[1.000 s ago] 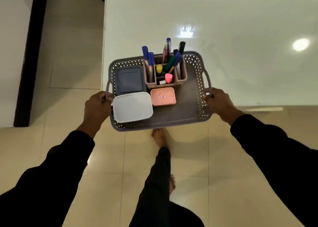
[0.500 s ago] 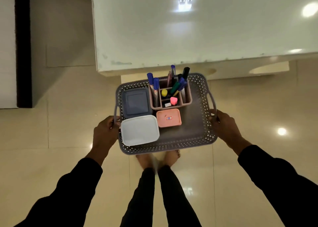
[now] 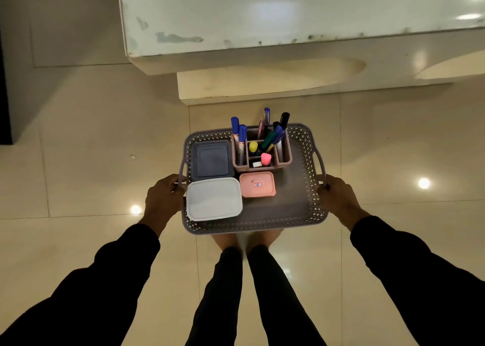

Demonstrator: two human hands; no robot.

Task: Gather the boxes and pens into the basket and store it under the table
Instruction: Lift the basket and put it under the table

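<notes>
I hold a grey perforated basket (image 3: 296,209) in the air over the floor, in front of the table. My left hand (image 3: 164,200) grips its left handle and my right hand (image 3: 337,198) grips its right handle. Inside lie a dark grey box (image 3: 212,160), a white box (image 3: 214,198) and a small pink box (image 3: 257,184). A pink pen holder (image 3: 283,157) at the basket's far side carries several pens and markers (image 3: 241,138) standing upright.
The white table (image 3: 288,12) with a chipped front edge fills the top of the view; its pale base (image 3: 249,86) stands on the floor beyond the basket. Glossy beige floor tiles (image 3: 91,162) lie all around. My legs and bare feet (image 3: 246,240) are below the basket.
The basket has come off the table top and dropped lower, now hanging over the floor in front of the table edge. Both hands keep their hold on the handles.
</notes>
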